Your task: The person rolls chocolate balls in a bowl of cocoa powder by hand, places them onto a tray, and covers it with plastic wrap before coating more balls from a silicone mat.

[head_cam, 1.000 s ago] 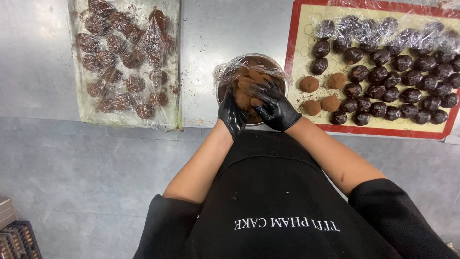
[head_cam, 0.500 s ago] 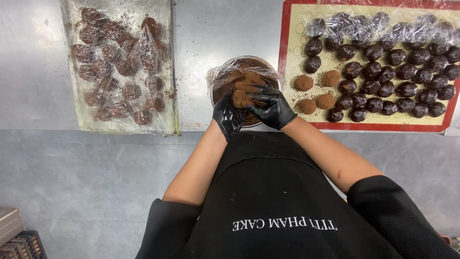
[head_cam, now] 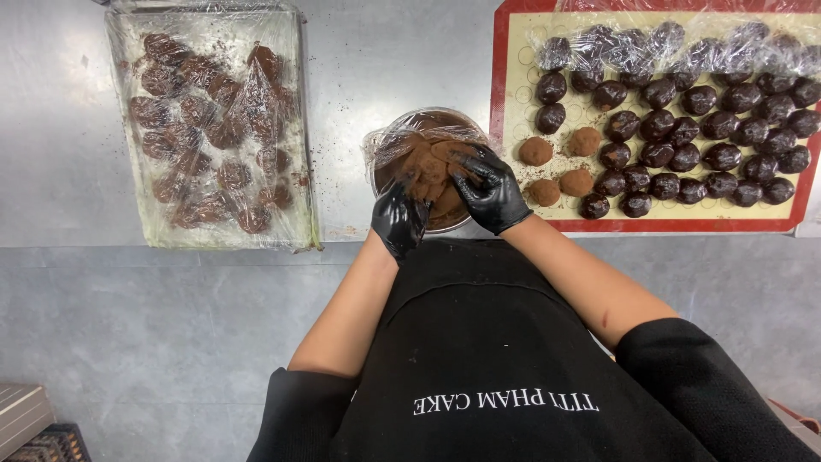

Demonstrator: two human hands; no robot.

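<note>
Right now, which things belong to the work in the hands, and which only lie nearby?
In use:
- left hand and right hand, in black gloves
- bowl of cocoa powder
- red-edged mat
- dark balls
- four dusted balls

Lying about:
- wrapped tray

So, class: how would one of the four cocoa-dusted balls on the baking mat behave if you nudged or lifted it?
A cocoa-dusted ball looks round, so it would probably roll across the flat baking mat. Its powdery coat would likely rub off onto fingers. It seems small and light, possibly soft enough to dent.
</note>
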